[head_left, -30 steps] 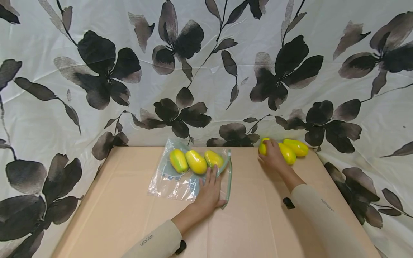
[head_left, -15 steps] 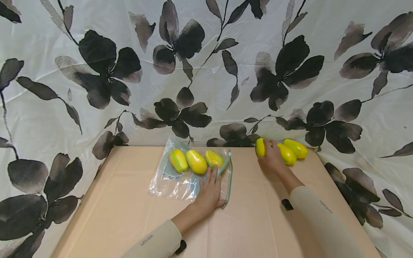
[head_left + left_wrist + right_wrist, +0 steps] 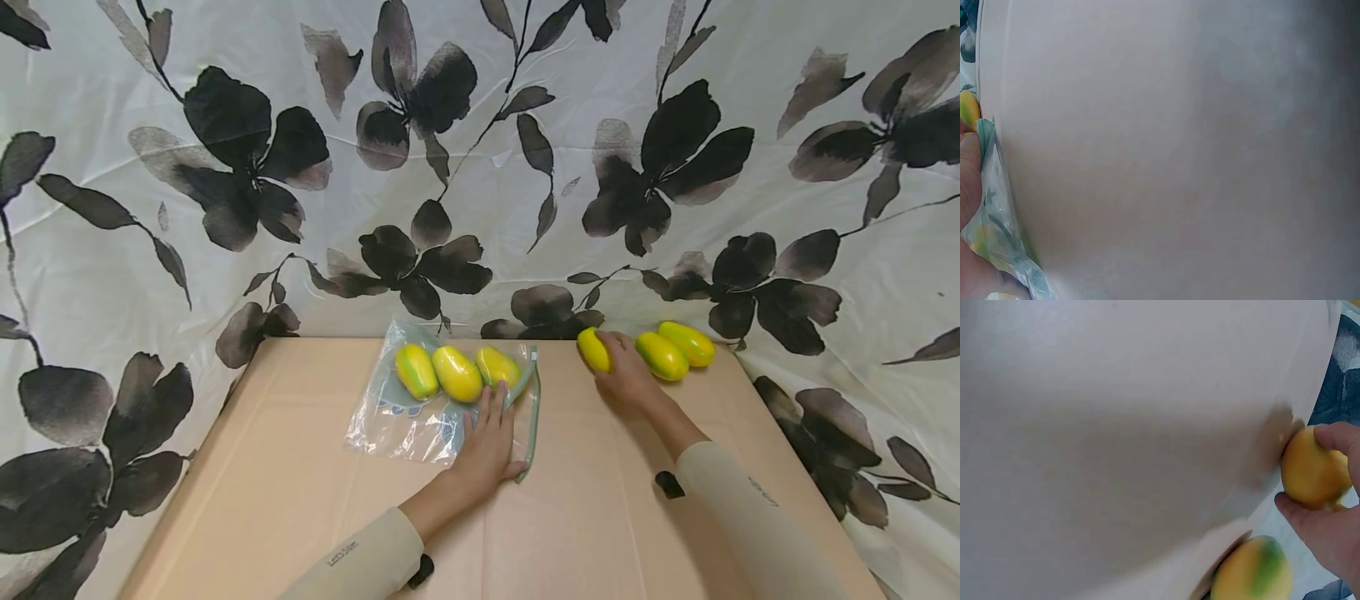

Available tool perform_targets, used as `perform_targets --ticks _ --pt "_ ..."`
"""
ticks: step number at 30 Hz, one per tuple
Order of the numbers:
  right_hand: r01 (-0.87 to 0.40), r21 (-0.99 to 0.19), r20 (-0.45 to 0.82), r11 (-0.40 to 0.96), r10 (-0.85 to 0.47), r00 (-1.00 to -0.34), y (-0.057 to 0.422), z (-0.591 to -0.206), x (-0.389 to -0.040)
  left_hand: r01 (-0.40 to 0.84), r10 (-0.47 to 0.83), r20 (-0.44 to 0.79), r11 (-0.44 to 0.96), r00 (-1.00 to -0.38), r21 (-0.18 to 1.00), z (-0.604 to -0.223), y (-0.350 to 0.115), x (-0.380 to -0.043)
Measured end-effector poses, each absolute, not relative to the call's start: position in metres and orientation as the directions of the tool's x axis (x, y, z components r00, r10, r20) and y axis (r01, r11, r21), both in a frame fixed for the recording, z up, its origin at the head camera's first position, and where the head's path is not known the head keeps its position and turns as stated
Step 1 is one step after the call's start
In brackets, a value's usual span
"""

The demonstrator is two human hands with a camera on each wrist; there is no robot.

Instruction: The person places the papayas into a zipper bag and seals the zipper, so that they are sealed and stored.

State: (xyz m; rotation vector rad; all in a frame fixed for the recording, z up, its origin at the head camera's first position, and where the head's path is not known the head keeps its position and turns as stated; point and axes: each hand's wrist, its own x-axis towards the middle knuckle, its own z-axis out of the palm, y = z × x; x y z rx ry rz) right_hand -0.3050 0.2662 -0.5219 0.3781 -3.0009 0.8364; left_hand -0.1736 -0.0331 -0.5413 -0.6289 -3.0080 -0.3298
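My left hand (image 3: 484, 443) rests on a clear zip bag (image 3: 401, 435), its fingers extended toward the bag's greenish zip edge and the rightmost of three yellow-green mangoes (image 3: 457, 374) inside. In the left wrist view, the bag's edge (image 3: 999, 212) shows beside my fingers and thumb. At the back right of the board, my right hand (image 3: 628, 372) grips a loose mango (image 3: 594, 350) between thumb and fingers. In the right wrist view, that mango (image 3: 1315, 469) is held above the surface or just on it; I cannot tell which.
Two more mangoes (image 3: 662, 357) lie side by side just right of my right hand, near the back right corner. The tan board (image 3: 570, 517) ends at a white cloth (image 3: 540, 208) with dark printed flowers, which hangs behind and at both sides.
My right hand has moved left with the mango it grips, opening a gap from the other two mangoes. My left hand and the bag have stayed put.
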Motion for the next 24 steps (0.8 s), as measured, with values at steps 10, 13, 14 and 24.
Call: perform_targets --ticks 10,13,14,24 --pt "-0.278 -0.511 0.079 0.813 -0.278 -0.957 0.276 -0.519 -0.295 0.413 0.398 0.111 0.892 -0.911 0.183 -0.541 -0.033 -0.173" --pt "-0.285 -0.519 0.088 0.806 -0.282 -0.955 0.277 -0.515 -0.289 0.414 0.399 0.119 0.894 -0.909 0.173 -0.542 -0.033 -0.174" --pt "-0.288 -0.525 0.091 0.801 -0.284 -0.955 0.277 -0.514 -0.287 0.415 0.399 0.120 0.894 -0.909 0.172 -0.542 -0.033 -0.174" --pt "-0.378 -0.571 0.188 0.729 -0.332 -0.924 0.278 -0.504 -0.271 0.416 0.398 0.126 0.893 -0.909 0.174 -0.544 -0.033 -0.173"
